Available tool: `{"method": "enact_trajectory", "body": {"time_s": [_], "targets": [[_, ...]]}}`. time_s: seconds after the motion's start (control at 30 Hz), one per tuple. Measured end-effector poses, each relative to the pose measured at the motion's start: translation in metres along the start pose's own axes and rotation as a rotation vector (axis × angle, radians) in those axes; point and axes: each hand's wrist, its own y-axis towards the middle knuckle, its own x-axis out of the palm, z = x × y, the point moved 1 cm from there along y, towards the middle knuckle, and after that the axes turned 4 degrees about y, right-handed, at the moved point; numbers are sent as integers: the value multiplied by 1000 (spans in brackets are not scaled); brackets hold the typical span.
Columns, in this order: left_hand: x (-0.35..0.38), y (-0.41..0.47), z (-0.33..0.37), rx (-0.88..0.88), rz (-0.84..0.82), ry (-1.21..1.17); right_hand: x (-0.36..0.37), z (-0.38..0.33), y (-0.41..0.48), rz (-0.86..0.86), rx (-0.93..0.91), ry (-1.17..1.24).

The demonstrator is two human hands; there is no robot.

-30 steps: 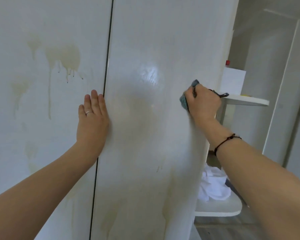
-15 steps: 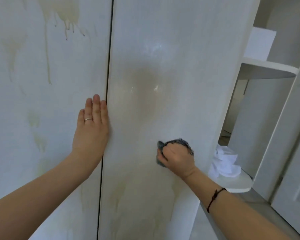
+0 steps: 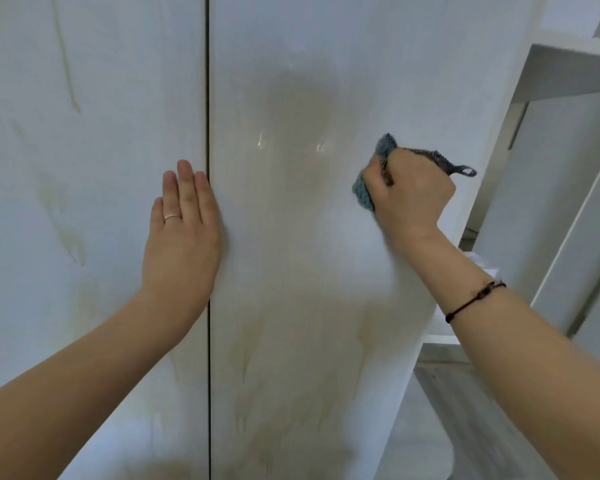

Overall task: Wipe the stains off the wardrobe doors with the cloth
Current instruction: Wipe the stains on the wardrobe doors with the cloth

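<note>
light: soft, even | glare: right door (image 3: pixel 309 258) | motion blur: right hand (image 3: pixel 413 199)

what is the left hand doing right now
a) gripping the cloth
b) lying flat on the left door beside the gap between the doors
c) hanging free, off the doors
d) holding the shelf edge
b: the left hand lies with straight fingers flat on the left door, next to the gap, while the right hand grips the cloth.

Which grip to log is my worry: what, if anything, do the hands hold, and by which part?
The right hand grips the blue cloth by its bunched middle, its loop trailing free; the left hand holds nothing, flat against the wardrobe doors.
</note>
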Motion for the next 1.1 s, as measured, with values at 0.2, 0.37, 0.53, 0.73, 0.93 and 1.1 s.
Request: {"method": "enact_trajectory", "body": {"time_s": [0.2,0.37,0.53,0.73,0.93,1.1], "targets": [[15,-10,10,-46,53,-68,-9,19,-200,-224,-446,278],[16,-20,2,-15,20,-74,-17,39,-173,-265,-626,119],[21,-31,15,-42,8,-148,-26,75,-49,-37,-138,-135],[41,-29,18,-87,70,-180,-18,76,-136,83,-71,38],[49,-26,23,-128,135,-168,-40,79,-312,-204,-224,110],[46,-26,27,-141,141,-146,-43,83,-314,-290,-263,135]]}}
